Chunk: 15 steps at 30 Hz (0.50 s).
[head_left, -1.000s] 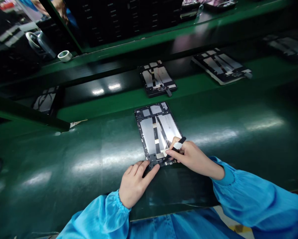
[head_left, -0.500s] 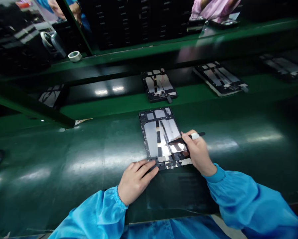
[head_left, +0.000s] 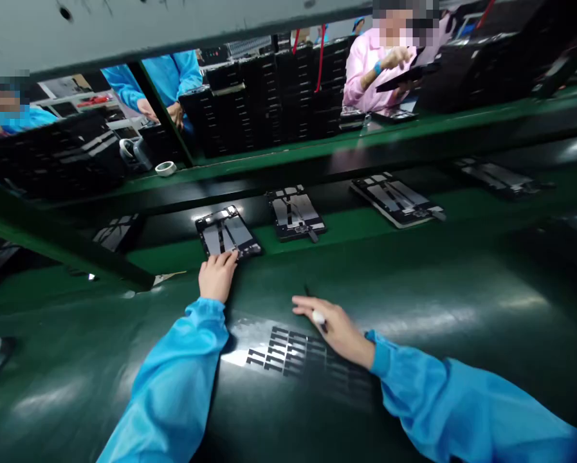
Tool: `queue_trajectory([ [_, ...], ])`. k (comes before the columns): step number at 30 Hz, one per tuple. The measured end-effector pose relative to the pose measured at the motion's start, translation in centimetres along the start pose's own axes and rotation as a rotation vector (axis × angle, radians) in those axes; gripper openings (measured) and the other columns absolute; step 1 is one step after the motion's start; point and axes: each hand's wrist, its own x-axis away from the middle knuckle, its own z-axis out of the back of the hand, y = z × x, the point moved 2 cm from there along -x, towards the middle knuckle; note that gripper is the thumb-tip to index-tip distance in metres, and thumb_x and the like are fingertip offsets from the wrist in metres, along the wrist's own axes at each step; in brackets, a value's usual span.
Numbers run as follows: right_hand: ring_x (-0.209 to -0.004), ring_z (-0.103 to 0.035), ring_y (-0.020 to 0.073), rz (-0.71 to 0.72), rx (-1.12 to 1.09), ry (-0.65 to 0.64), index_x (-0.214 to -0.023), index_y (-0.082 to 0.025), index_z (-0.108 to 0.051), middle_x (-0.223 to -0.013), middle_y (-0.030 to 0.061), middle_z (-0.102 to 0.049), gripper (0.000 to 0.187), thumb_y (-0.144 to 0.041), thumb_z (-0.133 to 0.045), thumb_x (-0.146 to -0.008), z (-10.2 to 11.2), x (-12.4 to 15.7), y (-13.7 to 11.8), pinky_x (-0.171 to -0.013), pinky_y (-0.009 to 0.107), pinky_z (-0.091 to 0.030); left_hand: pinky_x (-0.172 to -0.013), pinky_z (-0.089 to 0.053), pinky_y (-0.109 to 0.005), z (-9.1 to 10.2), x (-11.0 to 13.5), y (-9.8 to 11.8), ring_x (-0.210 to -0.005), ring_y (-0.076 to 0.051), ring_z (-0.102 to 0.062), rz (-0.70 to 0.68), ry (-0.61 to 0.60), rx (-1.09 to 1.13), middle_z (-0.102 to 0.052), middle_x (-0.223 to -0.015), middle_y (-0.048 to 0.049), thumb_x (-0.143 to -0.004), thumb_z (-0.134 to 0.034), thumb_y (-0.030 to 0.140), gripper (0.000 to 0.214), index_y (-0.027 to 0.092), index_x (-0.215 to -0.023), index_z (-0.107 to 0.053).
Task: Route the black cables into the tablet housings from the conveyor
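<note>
At the far side of the bench, my left hand [head_left: 217,275] is closed over the near edge of an opened tablet [head_left: 228,233], fingers on top and thumb hidden. The tablet's silvery battery panels and dark frame face up. Closer to me and to the right, my right hand [head_left: 336,329] is above the bench, its fingers extended to the left. Black tweezers [head_left: 320,317] with a white band lie held in that hand, partly covered by it. Beneath it and to its left lies a clear sheet [head_left: 242,328] with rows of small black strips [head_left: 278,350].
More opened tablets, including one [head_left: 295,213] and another [head_left: 397,199], lie along the far strip. A green post [head_left: 100,257] slants at left. A tape roll [head_left: 165,168] sits on the ledge. Stacked dark trays [head_left: 269,103] and co-workers, one in pink [head_left: 360,64], are beyond.
The tablet has moved from in front of me to the far strip with my left hand. My right hand has come off it, still holding the tweezers. The strip sheet is now uncovered; the view has tilted up.
</note>
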Motion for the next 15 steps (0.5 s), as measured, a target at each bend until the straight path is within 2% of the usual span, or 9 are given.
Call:
queue_trajectory([
  [2, -0.129, -0.055, 0.0232, 0.171, 0.252, -0.252, -0.125, -0.024, -0.064, -0.131, 0.0078, -0.066, 0.048, -0.004, -0.040, -0.089, -0.2, 2.2, -0.4, -0.114, 0.050, -0.036, -0.088, -0.045, -0.048, -0.7, -2.7, -1.2, -0.114, -0.035, -0.056, 0.076, 0.004, 0.034, -0.064, -0.127, -0.0146, -0.094, -0.046, 0.017, 0.038, 0.020, -0.127, -0.064],
  [4, -0.140, -0.042, 0.0224, 0.244, 0.413, -0.460, -0.129, -0.022, -0.062, -0.142, 0.0066, -0.058, 0.059, 0.004, -0.039, -0.081, -0.1, 4.2, -1.0, -0.118, 0.050, -0.029, -0.097, -0.041, -0.051, -1.0, -4.1, -1.0, -0.122, -0.035, -0.051, 0.116, -0.002, 0.089, -0.059, -0.133, -0.0162, -0.092, -0.045, 0.011, 0.041, 0.017, -0.128, -0.063],
  [6, -0.140, -0.042, 0.0230, 0.279, 0.476, -0.597, -0.130, -0.021, -0.061, -0.143, 0.0063, -0.057, 0.058, 0.005, -0.041, -0.081, 0.4, 5.8, -2.1, -0.118, 0.048, -0.031, -0.105, -0.037, -0.046, -1.5, -4.9, 0.7, -0.129, -0.031, -0.047, 0.119, -0.020, 0.169, -0.055, -0.139, -0.0128, -0.090, -0.047, 0.009, 0.045, 0.019, -0.133, -0.059],
  [8, -0.137, -0.047, 0.0224, 0.324, 0.480, -0.702, -0.129, -0.021, -0.061, -0.141, 0.0051, -0.059, 0.049, 0.000, -0.044, -0.088, 0.8, 6.8, -3.2, -0.116, 0.044, -0.035, -0.106, -0.040, -0.038, -2.3, -6.0, 3.2, -0.127, -0.025, -0.050, 0.128, -0.049, 0.269, -0.056, -0.138, -0.0083, -0.092, -0.050, 0.013, 0.047, 0.023, -0.138, -0.053],
  [11, -0.132, -0.052, 0.0215, 0.384, 0.465, -0.756, -0.127, -0.022, -0.063, -0.139, 0.0039, -0.061, 0.036, -0.011, -0.047, -0.096, 0.8, 7.6, -4.2, -0.116, 0.039, -0.036, -0.095, -0.049, -0.035, -4.1, -8.9, 6.5, -0.109, -0.020, -0.061, 0.243, -0.099, 0.417, -0.062, -0.125, -0.0091, -0.098, -0.052, 0.030, 0.040, 0.020, -0.137, -0.051],
  [13, -0.127, -0.057, 0.0222, 0.419, 0.452, -0.692, -0.126, -0.023, -0.064, -0.135, 0.0041, -0.064, 0.033, -0.016, -0.048, -0.098, 0.4, 8.0, -4.3, -0.116, 0.039, -0.036, -0.090, -0.053, -0.040, -5.3, -11.4, 7.6, -0.103, -0.021, -0.063, 0.361, -0.127, 0.493, -0.061, -0.121, -0.0099, -0.097, -0.056, 0.037, 0.038, 0.016, -0.129, -0.055],
  [15, -0.123, -0.061, 0.0229, 0.425, 0.429, -0.586, -0.129, -0.027, -0.062, -0.131, 0.0036, -0.067, 0.033, -0.022, -0.049, -0.099, 0.2, 8.4, -4.2, -0.116, 0.038, -0.036, -0.088, -0.054, -0.043, -6.1, -13.6, 7.8, -0.105, -0.022, -0.062, 0.469, -0.145, 0.555, -0.059, -0.122, -0.0097, -0.095, -0.060, 0.038, 0.037, 0.016, -0.124, -0.056],
])
